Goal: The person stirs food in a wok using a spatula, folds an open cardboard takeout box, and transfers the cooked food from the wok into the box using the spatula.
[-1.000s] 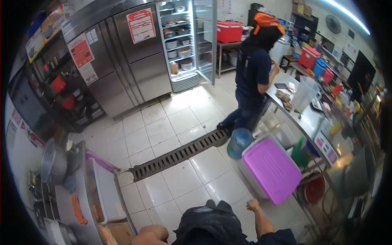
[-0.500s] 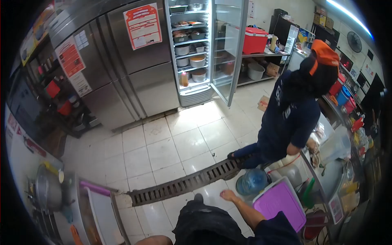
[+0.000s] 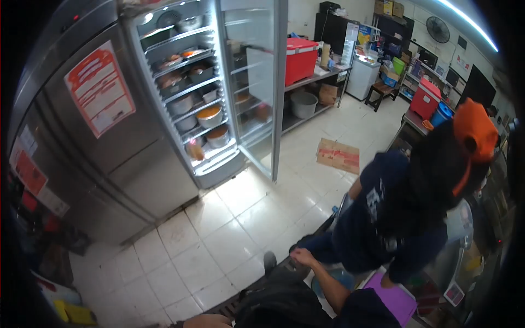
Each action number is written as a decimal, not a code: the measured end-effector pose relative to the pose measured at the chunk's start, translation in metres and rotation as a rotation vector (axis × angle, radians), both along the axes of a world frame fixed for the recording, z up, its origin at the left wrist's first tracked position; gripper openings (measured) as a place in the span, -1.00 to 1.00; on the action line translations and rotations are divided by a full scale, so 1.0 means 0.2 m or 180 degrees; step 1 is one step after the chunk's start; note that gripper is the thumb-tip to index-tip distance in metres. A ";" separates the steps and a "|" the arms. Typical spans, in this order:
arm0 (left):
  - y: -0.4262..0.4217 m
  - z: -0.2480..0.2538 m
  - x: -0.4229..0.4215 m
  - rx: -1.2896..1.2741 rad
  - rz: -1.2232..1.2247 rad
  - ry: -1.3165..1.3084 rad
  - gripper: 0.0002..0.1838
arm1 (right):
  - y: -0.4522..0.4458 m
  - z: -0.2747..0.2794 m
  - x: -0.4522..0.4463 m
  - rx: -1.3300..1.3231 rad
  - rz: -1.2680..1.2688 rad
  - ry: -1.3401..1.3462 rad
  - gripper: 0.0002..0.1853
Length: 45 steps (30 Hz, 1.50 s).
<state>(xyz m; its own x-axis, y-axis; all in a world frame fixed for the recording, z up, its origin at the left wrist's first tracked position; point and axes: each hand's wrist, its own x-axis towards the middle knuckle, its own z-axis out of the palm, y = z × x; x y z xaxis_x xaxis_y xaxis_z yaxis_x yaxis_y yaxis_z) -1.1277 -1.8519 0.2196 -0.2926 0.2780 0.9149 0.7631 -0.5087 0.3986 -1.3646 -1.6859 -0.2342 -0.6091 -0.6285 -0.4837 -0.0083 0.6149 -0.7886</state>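
My right hand (image 3: pixel 302 257) hangs in front of my body at the lower middle, its fingers curled in and nothing seen in them. It is nearest the blue water jug (image 3: pixel 340 280), which is partly hidden behind my forearm, and the co-worker's leg. Of my left arm only a part (image 3: pixel 205 321) shows at the bottom edge; the hand itself is out of view. Ahead stands a lit fridge (image 3: pixel 219 169) with its glass door (image 3: pixel 257 82) swung open. Pots and tubs of food, among them a pot with orange contents (image 3: pixel 209 116), fill its shelves.
A co-worker in dark clothes and an orange cap (image 3: pixel 476 131) stands close on my right, one arm over a purple lid (image 3: pixel 391 300). Flattened cardboard (image 3: pixel 339 156) lies on the tiles. A red cooler (image 3: pixel 301 61) sits on a steel table; a floor drain (image 3: pixel 229 306) runs below me.
My view has moved forward and turned right, so the open fridge looks nearer and further left. The co-worker now appears closer, bending over the purple lid. My right hand keeps its curled shape.
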 end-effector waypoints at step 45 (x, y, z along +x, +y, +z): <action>-0.19 -2.67 -5.92 -0.4916 0.0919 -0.5668 -0.71 | 1.25 0.17 -5.02 0.0155 -0.3755 -0.0007 -0.72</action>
